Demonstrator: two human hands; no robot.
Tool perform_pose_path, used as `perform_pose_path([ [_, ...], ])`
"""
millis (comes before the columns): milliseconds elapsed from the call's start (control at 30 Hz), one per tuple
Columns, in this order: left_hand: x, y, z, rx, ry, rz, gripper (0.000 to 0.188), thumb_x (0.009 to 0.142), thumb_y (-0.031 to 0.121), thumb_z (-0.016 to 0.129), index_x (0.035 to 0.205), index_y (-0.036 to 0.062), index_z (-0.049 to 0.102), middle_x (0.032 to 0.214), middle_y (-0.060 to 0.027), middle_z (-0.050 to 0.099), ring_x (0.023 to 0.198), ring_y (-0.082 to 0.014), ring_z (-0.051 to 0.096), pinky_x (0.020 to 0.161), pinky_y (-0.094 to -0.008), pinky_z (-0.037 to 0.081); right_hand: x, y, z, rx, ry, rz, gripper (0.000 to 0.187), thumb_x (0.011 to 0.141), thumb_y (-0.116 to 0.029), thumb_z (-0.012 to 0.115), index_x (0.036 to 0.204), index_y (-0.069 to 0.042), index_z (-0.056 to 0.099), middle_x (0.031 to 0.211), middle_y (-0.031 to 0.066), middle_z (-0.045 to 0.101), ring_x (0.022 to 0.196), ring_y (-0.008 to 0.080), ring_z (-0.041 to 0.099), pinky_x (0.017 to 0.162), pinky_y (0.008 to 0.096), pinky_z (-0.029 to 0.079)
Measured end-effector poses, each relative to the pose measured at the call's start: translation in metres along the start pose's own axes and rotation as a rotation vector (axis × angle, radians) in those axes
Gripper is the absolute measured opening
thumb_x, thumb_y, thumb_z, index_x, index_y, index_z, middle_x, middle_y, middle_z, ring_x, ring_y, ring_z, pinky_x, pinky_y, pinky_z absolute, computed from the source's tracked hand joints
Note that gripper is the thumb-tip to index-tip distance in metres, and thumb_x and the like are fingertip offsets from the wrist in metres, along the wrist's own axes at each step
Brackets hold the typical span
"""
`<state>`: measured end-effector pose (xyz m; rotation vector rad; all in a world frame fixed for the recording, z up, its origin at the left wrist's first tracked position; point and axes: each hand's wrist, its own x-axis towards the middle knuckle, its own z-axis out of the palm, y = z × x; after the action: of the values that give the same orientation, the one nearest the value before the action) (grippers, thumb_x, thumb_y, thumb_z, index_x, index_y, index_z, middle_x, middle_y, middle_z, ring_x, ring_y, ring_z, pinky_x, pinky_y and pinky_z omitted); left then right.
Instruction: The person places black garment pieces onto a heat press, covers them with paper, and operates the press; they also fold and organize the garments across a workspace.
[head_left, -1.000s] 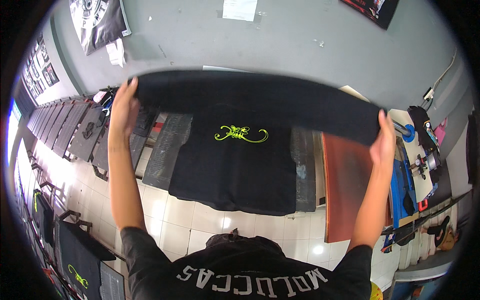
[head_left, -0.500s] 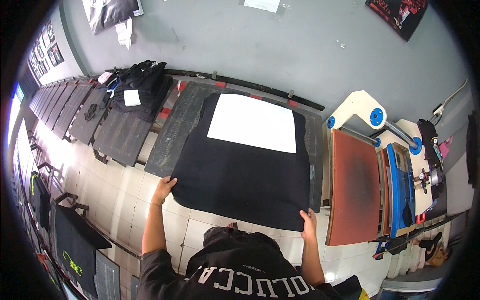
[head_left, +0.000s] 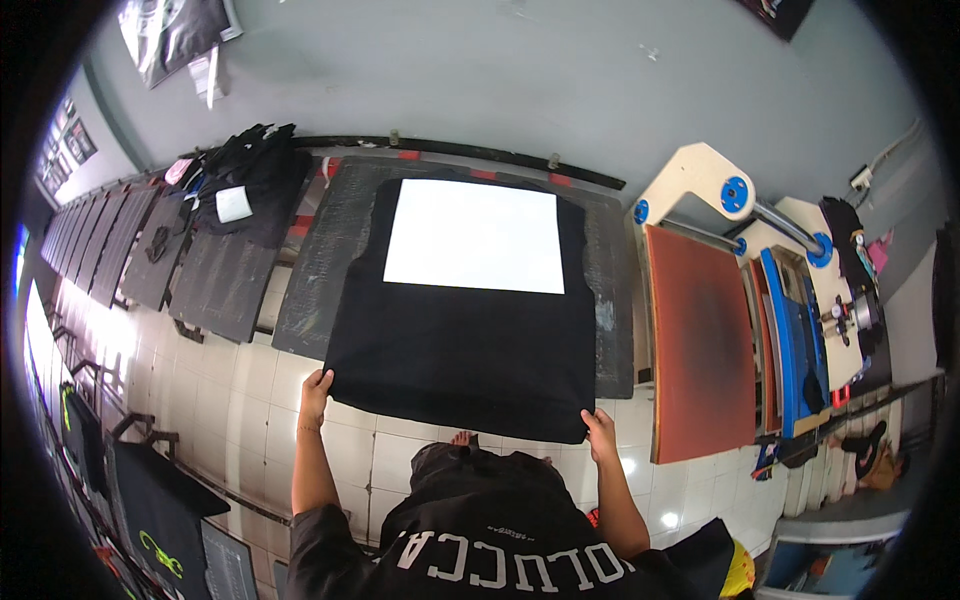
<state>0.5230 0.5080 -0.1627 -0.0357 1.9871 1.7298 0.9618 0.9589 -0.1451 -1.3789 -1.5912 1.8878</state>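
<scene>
A black T-shirt (head_left: 460, 345) lies spread over a dark grey board (head_left: 345, 190). On its far part rests a flat white sheet (head_left: 475, 238). My left hand (head_left: 315, 393) pinches the left corner of the near edge, thumb on top. The right corner of that edge is in my right hand (head_left: 600, 432), also pinched. Between my hands the near edge hangs past the board's front, stretched fairly straight over the floor.
To the right stands a press with a reddish-brown pad (head_left: 703, 345) and a cream arm (head_left: 690, 180). More dark boards (head_left: 225, 285) run leftward, one bearing a pile of black clothes (head_left: 250, 175). A grey wall (head_left: 460, 80) rises behind; pale tiles (head_left: 400, 460) cover the floor.
The view has shifted a little, so the sheet now looks straighter. Both hands keep their grip on the shirt's corners; the right corner sits slightly farther from the board's right side.
</scene>
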Motion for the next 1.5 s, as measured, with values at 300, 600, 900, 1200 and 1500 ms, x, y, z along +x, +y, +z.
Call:
perform_pose_path([
  [300,0.024,-0.131,-0.04,0.644,-0.096,-0.187,0.027,0.092,0.026,0.058,0.074,0.0063,0.059,0.066,-0.005,0.057,0.066,-0.0168,0.054,0.059,-0.032,0.043,-0.022,0.045,-0.031,-0.897,0.211,-0.135,0.019,0.082,-0.022,0.067,0.091,-0.006,0.061,0.086,0.0134,0.069,0.083,0.033,0.067,0.074,0.0413,0.052],
  [600,-0.046,-0.179,0.183,0.721,-0.974,-0.462,0.04,0.091,0.036,0.058,0.121,0.01,0.055,0.106,-0.008,0.065,0.092,-0.0233,0.062,0.072,-0.0369,0.049,-0.201,0.117,-0.213,-1.324,0.342,0.754,0.049,0.083,-0.037,0.065,0.123,-0.009,0.059,0.128,0.0122,0.056,0.126,0.0324,0.045,0.098,0.0522,0.036],
  [900,-0.291,-0.089,0.561,1.095,-1.859,0.26,0.036,0.097,0.032,0.056,0.111,-0.0011,0.061,0.096,-0.0078,0.065,0.089,-0.0188,0.06,0.082,-0.0323,0.048,-0.319,0.189,-0.223,-1.561,0.087,0.736,0.039,0.09,-0.029,0.053,0.121,-0.008,0.061,0.121,0.0086,0.058,0.126,0.0309,0.044,0.105,0.0554,0.028],
  [1200,-0.525,-0.079,0.684,1.147,-1.943,-0.616,0.053,0.096,0.046,0.054,0.117,-0.0015,0.055,0.106,-0.0138,0.065,0.093,-0.0264,0.064,0.084,-0.035,0.05,-0.408,0.068,-0.296,-0.303,0.725,0.302,0.027,0.084,-0.018,0.069,0.09,0.003,0.054,0.084,0.0248,0.061,0.081,0.0374,0.065,0.067,0.0435,0.049],
  [1500,-0.608,-0.062,0.676,1.01,-1.996,-1.005,0.028,0.098,0.022,0.055,0.121,0.0061,0.053,0.114,-0.0067,0.062,0.102,-0.0204,0.062,0.085,-0.0377,0.054,-0.446,0.058,-0.285,-0.005,1.014,-0.069,0.033,0.079,-0.021,0.077,0.096,-0.001,0.058,0.08,0.0123,0.06,0.069,0.023,0.061,0.065,0.0339,0.049],
])
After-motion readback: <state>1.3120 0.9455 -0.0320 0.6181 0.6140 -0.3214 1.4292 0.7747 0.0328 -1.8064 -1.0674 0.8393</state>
